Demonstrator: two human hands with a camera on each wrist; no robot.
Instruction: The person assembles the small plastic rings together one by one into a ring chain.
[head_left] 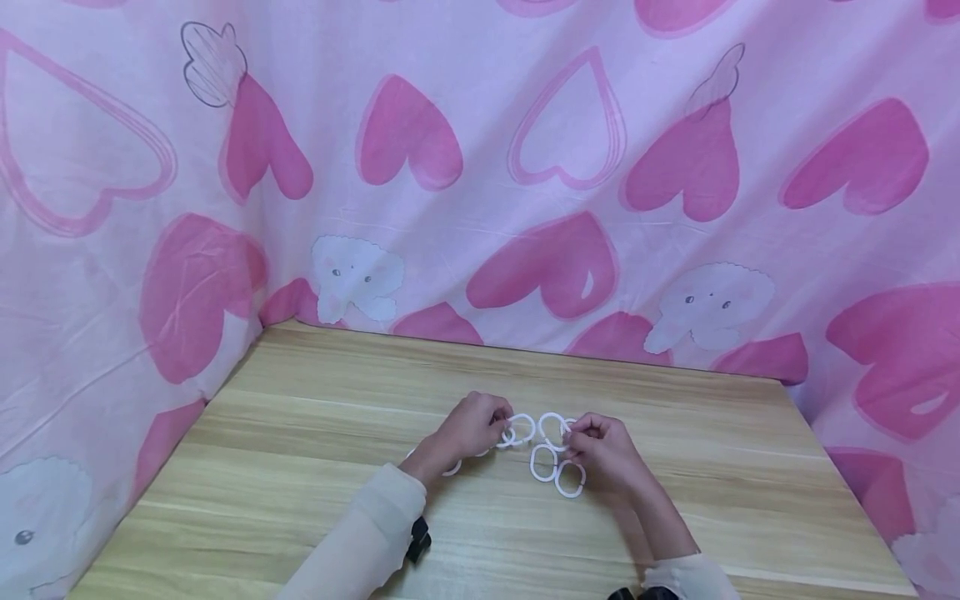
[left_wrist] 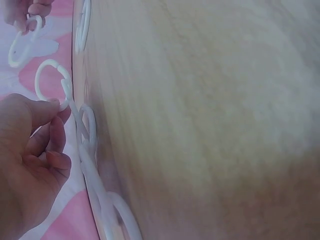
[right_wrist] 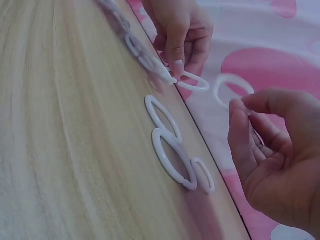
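Left-hand grip is together, thumb and fingers pinching the white end ring of a chain, and that end ring is up off the worktop! Follow the chain from there: link through link, the white rings run down onto the wood and away to the left, part of them tucked behind the left wrist in the head view.

Across to the right end of the chain, and it's the right-hand grip, clamped as well, thumb against fingertips on a single ring. That single ring hangs just beside the chain's end ring, near it but apart, a narrow gap showing between the two!

Now look to the near right of the chain: two loose rings lie on the worktop, a left one and a right one, edges meeting. They seem merely to overlap, though the right wrist view is too slanted to be sure. A third ring lies just beside them, also to the right of the chain and half hidden by the hand from above.

And beyond the chain, past the far edge, hangs a pink curtain covered in hearts.
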